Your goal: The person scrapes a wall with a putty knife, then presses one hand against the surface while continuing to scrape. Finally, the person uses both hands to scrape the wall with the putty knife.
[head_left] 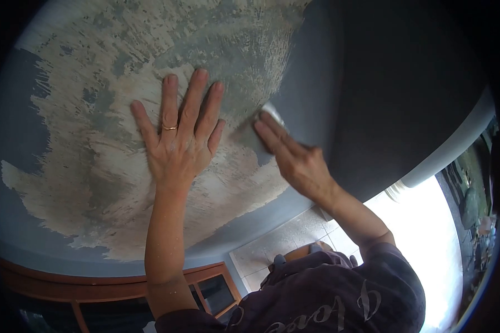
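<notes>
My left hand [182, 136] lies flat with fingers spread on a patchy, rough pale area of the wall [94, 183], and a gold ring [169, 128] is on one finger. To its right, my right hand [294, 158] presses a small flat whitish piece [273, 114] against the wall, where the pale patch meets the grey-blue paint. Motion blur and the fingers hide most of that piece, so its kind cannot be made out. Streaks and scrape-like marks run across the pale patch.
A dark wall surface [397, 100] adjoins on the right, with a bright opening [422, 233] below it. Tiled floor [261, 250] shows below. At lower left is a wooden frame [111, 291] with dark panes. Cluttered objects [478, 205] appear at far right.
</notes>
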Motion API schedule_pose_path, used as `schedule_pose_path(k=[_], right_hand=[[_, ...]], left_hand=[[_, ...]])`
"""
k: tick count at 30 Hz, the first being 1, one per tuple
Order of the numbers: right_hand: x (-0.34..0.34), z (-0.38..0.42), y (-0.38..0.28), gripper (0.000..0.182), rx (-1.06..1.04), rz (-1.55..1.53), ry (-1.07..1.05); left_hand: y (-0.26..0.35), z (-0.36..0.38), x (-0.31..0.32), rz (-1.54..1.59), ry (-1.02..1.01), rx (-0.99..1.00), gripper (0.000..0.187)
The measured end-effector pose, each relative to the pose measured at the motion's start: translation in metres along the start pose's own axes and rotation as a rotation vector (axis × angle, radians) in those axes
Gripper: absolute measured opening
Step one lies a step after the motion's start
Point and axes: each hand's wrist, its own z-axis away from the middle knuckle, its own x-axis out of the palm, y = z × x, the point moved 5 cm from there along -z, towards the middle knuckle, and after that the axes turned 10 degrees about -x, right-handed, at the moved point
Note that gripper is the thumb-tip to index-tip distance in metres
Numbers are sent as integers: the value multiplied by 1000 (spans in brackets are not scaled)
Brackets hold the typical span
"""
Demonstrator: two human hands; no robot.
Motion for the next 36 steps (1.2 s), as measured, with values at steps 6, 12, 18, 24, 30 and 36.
schedule_pose_path(k=[6, 12, 18, 24, 30, 36], right_hand=[[8, 31, 0, 65, 212, -117, 37], [17, 37, 4, 53, 399, -173, 177], [21, 29, -6, 54, 522, -169, 139], [20, 26, -6, 60, 498, -74, 147], [19, 19, -15, 70, 527, -20, 121], [17, 13, -25, 81, 616, 14, 10]], left_hand=[[1, 0, 1, 33, 33, 6, 67], [2, -1, -1, -2, 74, 28, 50], [1, -2, -2, -10, 63, 30, 50], [-1, 0, 3, 32, 62, 22, 70], [0, -1, 2, 29, 63, 22, 69], [2, -3, 0, 14, 70, 40, 58]])
